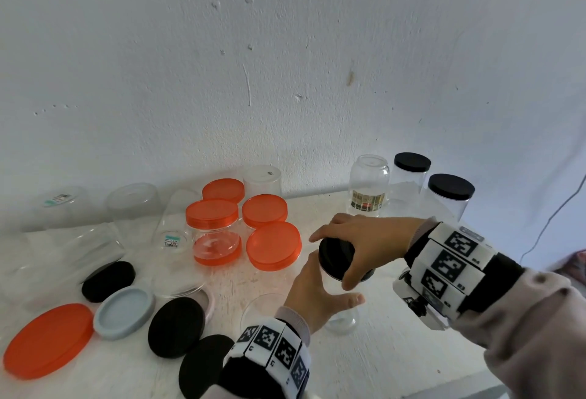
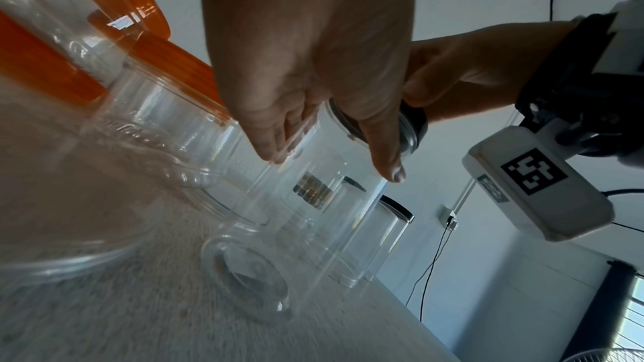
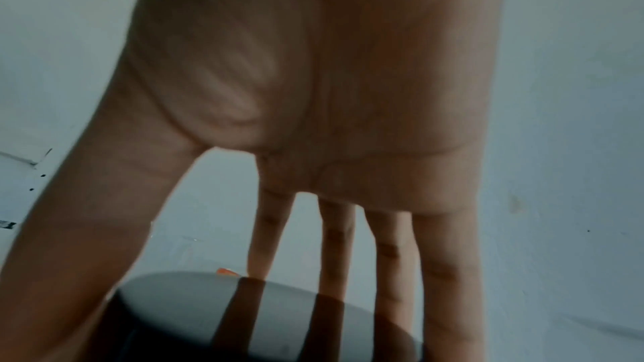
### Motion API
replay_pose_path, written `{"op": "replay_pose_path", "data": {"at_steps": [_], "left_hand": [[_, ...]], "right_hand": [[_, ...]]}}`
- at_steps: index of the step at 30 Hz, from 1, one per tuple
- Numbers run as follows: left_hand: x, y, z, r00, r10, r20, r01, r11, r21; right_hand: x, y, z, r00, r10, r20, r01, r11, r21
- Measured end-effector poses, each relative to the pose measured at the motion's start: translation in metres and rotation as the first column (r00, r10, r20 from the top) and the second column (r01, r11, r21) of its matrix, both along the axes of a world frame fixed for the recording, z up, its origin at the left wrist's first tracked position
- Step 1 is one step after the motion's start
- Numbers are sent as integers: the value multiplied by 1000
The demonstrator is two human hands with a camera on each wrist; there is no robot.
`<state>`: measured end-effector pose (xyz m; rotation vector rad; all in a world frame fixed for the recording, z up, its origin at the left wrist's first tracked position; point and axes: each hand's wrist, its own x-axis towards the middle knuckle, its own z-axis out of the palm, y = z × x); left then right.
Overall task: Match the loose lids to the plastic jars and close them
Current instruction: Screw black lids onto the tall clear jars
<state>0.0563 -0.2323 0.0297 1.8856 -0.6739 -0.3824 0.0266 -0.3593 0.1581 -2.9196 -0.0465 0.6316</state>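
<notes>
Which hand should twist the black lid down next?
Right. The right hand already grips the black lid from above, while the left hand holds the clear jar steady.

White plaster wall, scuffed; white table vs wall; black cable hanging right; window low right.

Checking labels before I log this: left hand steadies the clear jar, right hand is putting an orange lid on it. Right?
Not quite: the lid under the right hand is black, not orange, as the head view shows. The orange lids lie apart, further left on the table. The rest holds: the left hand grips the clear jar while the right hand sets the lid on top.
</notes>
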Motion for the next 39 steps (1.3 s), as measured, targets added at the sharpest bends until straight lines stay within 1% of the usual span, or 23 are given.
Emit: {"op": "replay_pose_path", "data": {"at_steps": [2,4,9,12,14,16,20,25,27,30,32,35,37,39], "left_hand": [[-1,0,1,1000,-2,9,2,1000,5],[0,0,1,1000,-4,3,4,1000,2],[0,1,2,1000,-14,0,14,1000,-23],[-1,1,1,1000,-12,-3,12,1000,-21],[-1,1,1,1000,-2,7,2,1000,-6],[-1,0,1,1000,5,22,-5,1000,9],[-1,0,2,1000,3,15,-3,1000,7],[-1,2,0,1000,-10,-10,10,1000,-22],[-1,2,0,1000,-13,-24,12,999,-40],[0,1,-1,1000,-7,-27,6,999,-38],[0,1,0,1000,-2,-14,1,1000,-21],[-1,1,0,1000,1,-6,-1,1000,-15],[-1,1,0,1000,-3,-14,2,1000,-24],[-2,1,0,999,-3,-32,2,999,-51]], "right_hand": [[1,-2,1,999,26,22,-26,999,18],[1,-3,0,998,20,52,-21,1000,14],[2,0,-9,988,-72,135,83,994,-77],[2,0,-9,990,-86,107,93,994,-58],[1,-2,-6,997,-56,46,57,998,-19],[0,-4,-4,1000,-7,22,7,1000,10],[1,-6,-4,997,11,76,-13,1000,28],[2,-1,-11,987,-77,139,85,995,-55],[2,0,-13,985,-87,149,98,993,-72],[0,-1,-11,990,-80,113,83,996,-31],[-2,-4,-8,997,-45,69,44,999,12],[-3,-6,-7,996,-9,84,6,999,35],[-3,-5,-8,992,-24,120,23,1000,11],[-4,-1,-12,983,-53,177,65,996,-59]]}}
